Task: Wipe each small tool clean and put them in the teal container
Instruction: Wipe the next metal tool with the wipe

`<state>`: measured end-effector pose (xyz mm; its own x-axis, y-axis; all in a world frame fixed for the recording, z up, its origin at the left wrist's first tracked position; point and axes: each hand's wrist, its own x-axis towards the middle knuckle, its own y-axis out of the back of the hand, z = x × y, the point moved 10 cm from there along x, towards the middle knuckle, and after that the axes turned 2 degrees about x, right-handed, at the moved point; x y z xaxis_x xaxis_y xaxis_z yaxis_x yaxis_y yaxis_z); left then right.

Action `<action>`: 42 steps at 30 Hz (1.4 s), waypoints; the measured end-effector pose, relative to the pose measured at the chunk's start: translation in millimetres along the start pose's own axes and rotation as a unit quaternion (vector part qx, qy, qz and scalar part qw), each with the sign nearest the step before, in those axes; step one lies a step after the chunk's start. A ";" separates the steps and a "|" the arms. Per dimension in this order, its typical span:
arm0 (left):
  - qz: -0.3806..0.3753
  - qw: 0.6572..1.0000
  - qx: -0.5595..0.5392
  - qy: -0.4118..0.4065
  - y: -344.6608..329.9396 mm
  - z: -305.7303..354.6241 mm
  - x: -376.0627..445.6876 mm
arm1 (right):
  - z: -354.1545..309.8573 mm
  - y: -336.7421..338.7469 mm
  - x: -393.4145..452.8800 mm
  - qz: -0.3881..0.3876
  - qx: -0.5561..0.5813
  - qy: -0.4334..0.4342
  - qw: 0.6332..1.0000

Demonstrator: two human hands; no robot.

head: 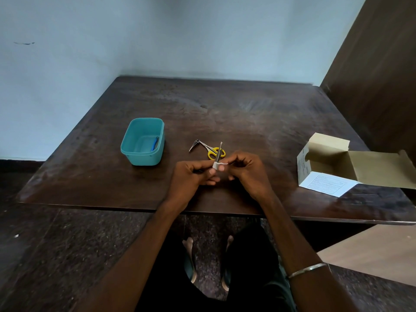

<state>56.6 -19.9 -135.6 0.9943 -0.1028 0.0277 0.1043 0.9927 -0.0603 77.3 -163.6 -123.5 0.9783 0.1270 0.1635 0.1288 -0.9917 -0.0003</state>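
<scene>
- Holding a thin metal tool (pixel 218 154) over the near-middle of the dark wood surface (pixel 258 113); we've got it upright, tip pointing away from us.
- Our left hand (pixel 191 174) grips the tool's lower end; fingers clenched round it, thumb (pixel 212 171) pressed at the front.
- A small white wipe (pixel 216 165) is wrapped round the tool shaft just above the left thumb.
- Our right hand (pixel 246 170) pinches the wipe's free end btwn thumb & forefinger; other fingers curled in.
- Both hands touch at the tool, hovering just above the surface; can't tell if wrists rest on it.
- Teal container (pixel 143 142) sits to the left, well apart from the hands; open top, one blue-handled tool (pixel 154 143) inside along its right wall.
- Yellow-handled scissors (pixel 213 150) lie on the surface just beyond the hands, blades pointing far-left.
- Metal nail clipper (pixel 194 145) lies beside the scissor blades, touching or nearly so; can't tell which.
- Open cardboard box (pixel 326 163) at the right edge, flap folded out to the right, printed white panel facing us.
- Metal bangle (pixel 307 269) on our right forearm.
- Below the surface edge: speckled floor, our bare feet in sandals.
</scene>
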 end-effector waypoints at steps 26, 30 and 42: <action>-0.056 0.997 0.051 0.008 -6.9 -10.0 4.2 | 5.5 13.0 4.1 0.051 0.038 0.003 0.998; -0.059 0.996 0.071 0.000 -6.3 -8.2 5.0 | 3.5 11.8 3.0 0.043 0.049 0.006 0.998; -0.064 0.994 0.094 0.010 -7.6 -8.4 4.4 | 7.8 33.8 3.5 0.127 0.100 0.015 0.987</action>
<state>60.4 -28.4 -143.4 0.9736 -0.2284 0.0023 0.2262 0.9655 0.1289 86.3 -196.5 -130.6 0.9783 -0.1295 0.1617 -0.0886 -0.9671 -0.2385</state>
